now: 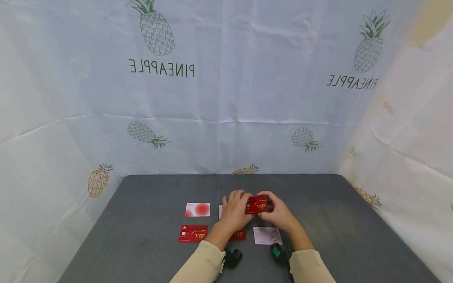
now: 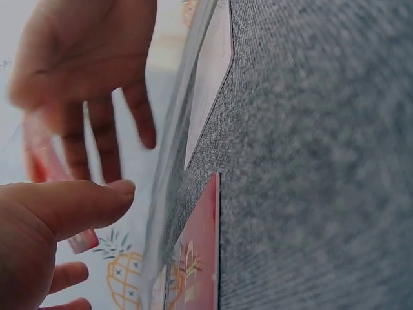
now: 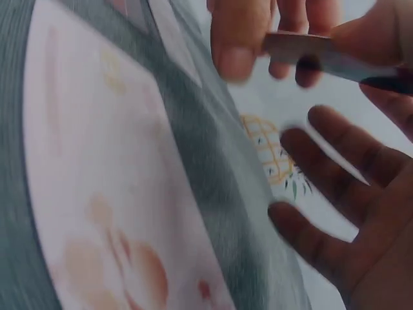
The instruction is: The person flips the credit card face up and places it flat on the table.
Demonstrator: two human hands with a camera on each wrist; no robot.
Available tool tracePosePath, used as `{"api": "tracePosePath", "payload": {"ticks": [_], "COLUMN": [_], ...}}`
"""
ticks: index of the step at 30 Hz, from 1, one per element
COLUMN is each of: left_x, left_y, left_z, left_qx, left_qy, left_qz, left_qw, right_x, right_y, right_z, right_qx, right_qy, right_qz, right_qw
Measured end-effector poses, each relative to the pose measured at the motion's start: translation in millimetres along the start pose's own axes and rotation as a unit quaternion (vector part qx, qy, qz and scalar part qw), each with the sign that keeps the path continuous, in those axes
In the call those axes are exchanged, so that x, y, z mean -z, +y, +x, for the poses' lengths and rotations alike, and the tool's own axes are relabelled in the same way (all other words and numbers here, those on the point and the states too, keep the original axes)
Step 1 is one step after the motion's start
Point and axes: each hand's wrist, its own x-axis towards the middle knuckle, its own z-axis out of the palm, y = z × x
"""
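Observation:
Between both hands, raised over the table, is a small stack of cards (image 1: pixel 256 205) with a red VIP card facing the head camera. Its thick edge (image 3: pixel 297 50) shows in the right wrist view. My left hand (image 1: pixel 234 210) grips the stack's left end, thumb below and fingers above. At the right end, my right hand (image 1: pixel 279 214) pinches it between thumb and index finger, other fingers spread in the right wrist view. A red VIP card (image 1: pixel 238 235) lies partly under my left forearm, and a pale card (image 1: pixel 220 211) is mostly hidden behind the left hand.
A white card with red circles (image 1: pixel 197 209) lies at the back left, a red VIP card (image 1: pixel 193 234) in front of it. A pale pink card (image 1: pixel 267 235) sits near the right wrist. Pineapple-print cloth (image 1: pixel 226 94) encloses the dark grey table (image 1: pixel 141 251).

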Motion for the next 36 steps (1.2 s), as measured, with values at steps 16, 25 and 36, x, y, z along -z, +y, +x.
{"api": "tracePosePath", "payload": {"ticks": [16,25,36], "left_x": [2.8,1.5,-6.4], "left_y": [0.9,-1.1,-2.2], "left_z": [-0.9,-1.7,-3.2], "left_qx": [0.017,0.012,0.016], "left_qy": [-0.045,-0.089,-0.133], "left_qz": [-0.008,0.021,0.054], "left_qw": [0.9988,0.9958,0.9896], "right_x": [15,24,24], "right_y": [20,29,33], "right_z": [2,-1,-4], "right_qx": [-0.019,-0.042,-0.059], "right_qy": [0.016,-0.004,-0.024], "right_qz": [-0.186,-0.203,-0.218], "right_qw": [0.982,0.978,0.974]}}
